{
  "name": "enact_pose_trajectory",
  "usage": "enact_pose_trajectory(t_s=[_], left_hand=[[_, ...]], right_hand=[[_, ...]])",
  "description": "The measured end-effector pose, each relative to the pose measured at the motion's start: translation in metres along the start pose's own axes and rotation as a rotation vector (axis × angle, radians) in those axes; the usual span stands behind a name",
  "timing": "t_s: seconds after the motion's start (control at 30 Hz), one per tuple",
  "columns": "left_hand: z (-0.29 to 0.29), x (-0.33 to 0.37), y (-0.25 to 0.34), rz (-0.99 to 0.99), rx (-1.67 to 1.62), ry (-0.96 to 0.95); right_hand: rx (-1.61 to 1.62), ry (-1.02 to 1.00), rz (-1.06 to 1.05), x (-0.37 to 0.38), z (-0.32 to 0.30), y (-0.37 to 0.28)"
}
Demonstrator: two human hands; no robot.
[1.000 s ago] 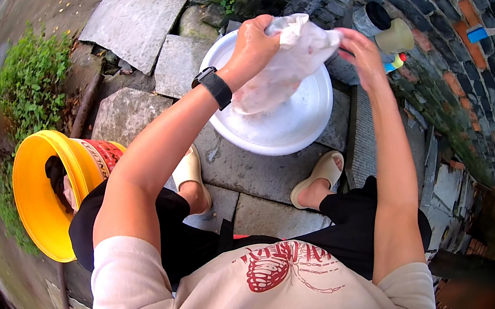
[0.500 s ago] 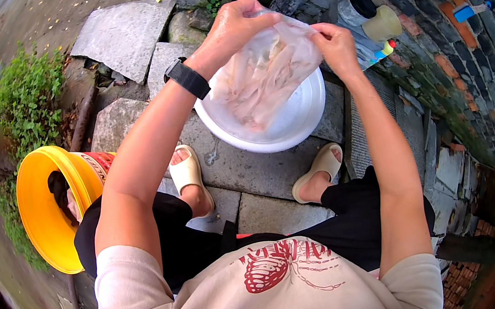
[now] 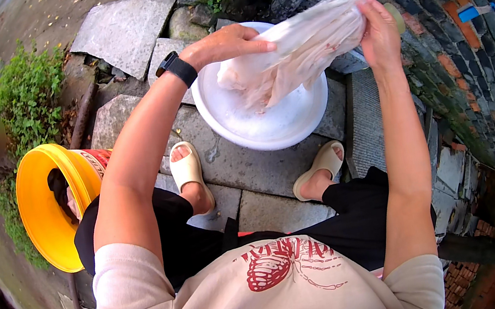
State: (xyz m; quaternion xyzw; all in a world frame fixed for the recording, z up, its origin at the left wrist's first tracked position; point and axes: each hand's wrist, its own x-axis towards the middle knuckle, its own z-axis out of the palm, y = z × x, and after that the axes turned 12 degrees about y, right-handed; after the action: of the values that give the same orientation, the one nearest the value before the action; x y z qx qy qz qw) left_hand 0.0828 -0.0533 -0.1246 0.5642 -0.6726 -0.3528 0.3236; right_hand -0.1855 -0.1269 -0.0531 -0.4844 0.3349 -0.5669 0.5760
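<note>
Partly, pale cloth (image 3: 308, 44) hides the white basin (image 3: 267, 133), a yellow bucket (image 3: 39, 210) leftward

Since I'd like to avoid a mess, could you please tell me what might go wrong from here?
The pale cloth looks wet, and its end in the right hand appears past the rim of the white plastic basin, so drips could land on the stone paving. The watch on the left wrist appears near that rim and might get splashed.
</note>
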Motion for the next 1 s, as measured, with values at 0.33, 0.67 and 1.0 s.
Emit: enact_pose_trajectory(t_s=[0.33,0.67,1.0], left_hand=[[-0.007,-0.007,-0.03,-0.098,0.191,-0.2],[0.059,-0.006,0.059,0.094,-0.314,0.217],[0.009,0.003,0.063,-0.112,-0.885,0.28]], right_hand=[[0.322,0.024,0.346,0.022,-0.064,-0.015],[-0.227,-0.215,0.135,-0.028,0.03,-0.008],[-0.869,-0.457,0.04,-0.021,-0.021,0.032]])
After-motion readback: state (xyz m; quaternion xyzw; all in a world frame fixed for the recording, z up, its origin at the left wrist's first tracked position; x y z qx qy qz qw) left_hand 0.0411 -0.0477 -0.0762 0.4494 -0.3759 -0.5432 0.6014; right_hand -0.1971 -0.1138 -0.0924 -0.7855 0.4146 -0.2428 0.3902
